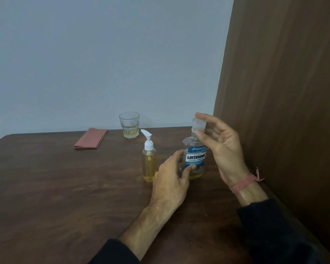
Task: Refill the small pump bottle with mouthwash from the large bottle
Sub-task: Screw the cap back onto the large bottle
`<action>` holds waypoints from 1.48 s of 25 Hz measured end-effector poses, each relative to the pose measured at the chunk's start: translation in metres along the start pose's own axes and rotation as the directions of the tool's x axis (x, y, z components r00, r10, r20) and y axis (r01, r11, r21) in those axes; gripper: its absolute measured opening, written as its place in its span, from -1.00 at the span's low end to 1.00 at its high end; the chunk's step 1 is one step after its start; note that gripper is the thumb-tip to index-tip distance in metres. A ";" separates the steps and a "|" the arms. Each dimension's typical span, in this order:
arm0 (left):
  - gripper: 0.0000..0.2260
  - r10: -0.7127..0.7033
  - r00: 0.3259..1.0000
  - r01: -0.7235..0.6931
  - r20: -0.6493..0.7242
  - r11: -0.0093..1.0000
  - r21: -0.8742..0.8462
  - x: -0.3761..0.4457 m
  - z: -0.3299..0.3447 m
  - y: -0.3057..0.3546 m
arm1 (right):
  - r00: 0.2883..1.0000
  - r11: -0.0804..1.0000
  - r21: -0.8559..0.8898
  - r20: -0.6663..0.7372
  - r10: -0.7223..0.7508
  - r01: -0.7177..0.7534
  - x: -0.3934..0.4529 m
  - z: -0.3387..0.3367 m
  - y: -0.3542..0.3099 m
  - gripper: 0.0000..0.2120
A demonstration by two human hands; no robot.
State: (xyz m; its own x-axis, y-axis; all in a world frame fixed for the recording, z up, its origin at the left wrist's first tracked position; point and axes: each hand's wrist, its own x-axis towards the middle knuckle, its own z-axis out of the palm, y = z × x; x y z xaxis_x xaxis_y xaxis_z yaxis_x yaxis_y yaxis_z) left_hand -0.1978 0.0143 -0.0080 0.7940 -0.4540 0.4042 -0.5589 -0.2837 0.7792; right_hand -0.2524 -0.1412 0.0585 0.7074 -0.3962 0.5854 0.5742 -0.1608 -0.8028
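The large mouthwash bottle (195, 159), clear with a blue label and a little yellowish liquid at its bottom, stands upright on the brown table (65, 187). My left hand (171, 180) grips its body from the left. My right hand (217, 141) pinches the bottle's clear cap (198, 124) between thumb and fingers at the neck; whether the cap is on or lifted off I cannot tell. The small pump bottle (149, 161), clear with yellow liquid and a white pump head, stands just left of the large bottle, with its pump fitted.
A drinking glass (129, 125) with a little yellowish liquid stands at the table's back edge. A folded pink cloth (91, 138) lies to its left. A brown wooden panel (284, 92) rises along the right side of the table.
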 end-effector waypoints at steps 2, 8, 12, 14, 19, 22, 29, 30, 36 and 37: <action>-0.55 -0.001 1.000 0.001 0.005 1.000 0.007 0.000 0.000 0.000 | 1.000 1.000 -0.026 -0.031 -0.003 0.002 -0.001 0.002 0.001 -0.63; -0.54 -0.011 1.000 0.011 0.015 1.000 -0.009 0.000 0.001 0.000 | 0.992 0.997 -0.078 -0.120 -0.035 0.025 -0.004 0.005 0.003 -0.64; -0.54 -0.017 1.000 0.017 0.025 1.000 -0.011 0.001 0.002 -0.002 | 0.993 0.999 -0.015 -0.111 -0.034 0.032 -0.002 -0.001 0.007 -0.79; -0.53 -0.021 0.999 0.022 0.029 1.000 -0.013 0.001 0.001 -0.003 | 0.992 0.996 -0.078 -0.112 -0.059 0.050 -0.001 -0.002 0.007 -0.80; -0.53 -0.020 0.999 0.021 0.043 0.999 -0.028 0.001 0.001 -0.002 | 0.984 0.993 -0.103 -0.161 -0.081 0.065 -0.001 -0.001 0.003 -0.82; -0.54 -0.020 0.998 0.022 0.055 0.999 -0.042 0.002 0.000 -0.003 | 0.999 0.999 -0.032 -0.052 -0.008 0.006 -0.001 -0.004 0.004 -0.77; -0.59 -0.011 1.000 0.012 0.025 0.999 -0.037 0.001 -0.001 -0.002 | 0.987 0.985 -0.161 -0.143 -0.078 0.055 -0.003 0.002 0.001 -0.77; -0.60 -0.004 1.000 0.005 0.021 0.999 -0.032 0.000 -0.001 -0.002 | 0.979 0.978 -0.203 -0.185 -0.088 0.049 -0.003 0.003 0.001 -0.76; -0.58 -0.005 0.999 0.007 0.042 0.999 -0.038 0.002 -0.003 -0.002 | 0.997 0.989 -0.143 -0.057 -0.053 0.044 -0.004 0.004 0.006 -0.74; -0.57 -0.009 0.999 0.011 0.043 0.999 -0.035 0.002 -0.003 -0.002 | 0.999 0.990 -0.136 -0.029 -0.045 0.040 -0.005 0.004 0.006 -0.73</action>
State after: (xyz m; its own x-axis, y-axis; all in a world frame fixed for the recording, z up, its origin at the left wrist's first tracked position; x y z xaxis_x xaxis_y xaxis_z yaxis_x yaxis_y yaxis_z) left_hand -0.1940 0.0167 -0.0069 0.7881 -0.4873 0.3762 -0.5418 -0.2591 0.7996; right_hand -0.2508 -0.1362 0.0518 0.6690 -0.4143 0.6171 0.5408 -0.2983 -0.7865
